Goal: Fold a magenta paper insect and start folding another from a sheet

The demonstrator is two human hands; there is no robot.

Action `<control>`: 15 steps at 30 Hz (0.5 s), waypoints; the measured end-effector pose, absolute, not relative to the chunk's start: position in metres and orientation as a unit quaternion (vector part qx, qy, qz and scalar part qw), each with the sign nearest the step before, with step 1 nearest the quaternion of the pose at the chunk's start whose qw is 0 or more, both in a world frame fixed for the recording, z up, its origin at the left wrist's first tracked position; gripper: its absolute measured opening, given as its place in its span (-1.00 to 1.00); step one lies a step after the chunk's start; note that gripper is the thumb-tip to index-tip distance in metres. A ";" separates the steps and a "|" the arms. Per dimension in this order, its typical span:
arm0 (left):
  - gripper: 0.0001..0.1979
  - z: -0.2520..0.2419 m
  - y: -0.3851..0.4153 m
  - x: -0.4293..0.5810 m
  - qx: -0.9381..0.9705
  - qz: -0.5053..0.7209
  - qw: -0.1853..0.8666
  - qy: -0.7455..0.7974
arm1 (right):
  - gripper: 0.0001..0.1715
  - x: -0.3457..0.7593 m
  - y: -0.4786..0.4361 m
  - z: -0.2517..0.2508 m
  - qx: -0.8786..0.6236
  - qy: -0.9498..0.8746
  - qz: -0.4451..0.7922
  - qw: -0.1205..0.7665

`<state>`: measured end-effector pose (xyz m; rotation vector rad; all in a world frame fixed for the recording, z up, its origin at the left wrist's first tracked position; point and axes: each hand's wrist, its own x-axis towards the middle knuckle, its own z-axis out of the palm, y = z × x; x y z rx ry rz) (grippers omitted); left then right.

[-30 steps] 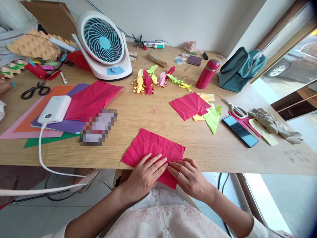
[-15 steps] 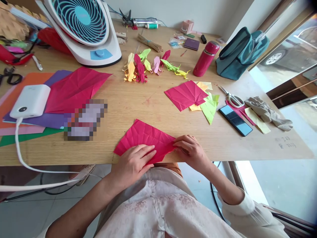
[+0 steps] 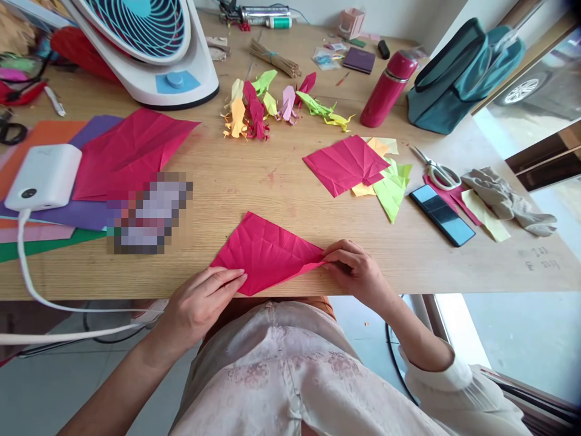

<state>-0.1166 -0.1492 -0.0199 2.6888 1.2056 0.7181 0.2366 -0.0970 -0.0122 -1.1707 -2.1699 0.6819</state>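
A creased red sheet of origami paper lies at the table's front edge, roughly kite-shaped, with fold lines across it. My right hand pinches its pointed right corner between thumb and fingers. At the left end, my left hand is closed on the paper's lower left edge, fingers on top and the thumb out of sight. Beyond, to the right, another creased red sheet rests over yellow and green folded paper. Several small folded paper figures stand farther back.
A fan stands at the back left, near stacked coloured paper with a white power bank and its cable. On the right are a red flask, scissors, a phone, a grey glove and a teal bag.
My left hand has slid left and toward me, from the paper's middle to its left end. The near edge now runs straighter. My right hand stays at the right corner. The view has shifted slightly.
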 end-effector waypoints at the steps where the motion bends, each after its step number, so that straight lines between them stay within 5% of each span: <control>1: -0.62 -0.019 -0.149 -0.120 0.880 0.241 0.065 0.404 | -0.88 0.236 -0.096 -0.012 -0.443 -0.809 0.259 0.286; 5: -0.73 -0.003 -0.151 -0.114 0.860 0.220 0.077 0.454 | -0.89 0.235 -0.094 -0.009 -0.456 -0.800 0.275 0.275; 10: -0.49 0.014 -0.150 -0.064 0.864 0.190 0.093 0.457 | -0.87 0.233 -0.092 -0.010 -0.472 -0.787 0.288 0.273; 13: -0.78 0.009 -0.146 -0.042 0.849 0.218 0.081 0.474 | -0.86 0.232 -0.091 -0.009 -0.481 -0.779 0.298 0.269; 15: -0.79 0.003 -0.141 -0.039 0.838 0.210 0.071 0.499 | -0.86 0.232 -0.090 -0.008 -0.483 -0.776 0.308 0.265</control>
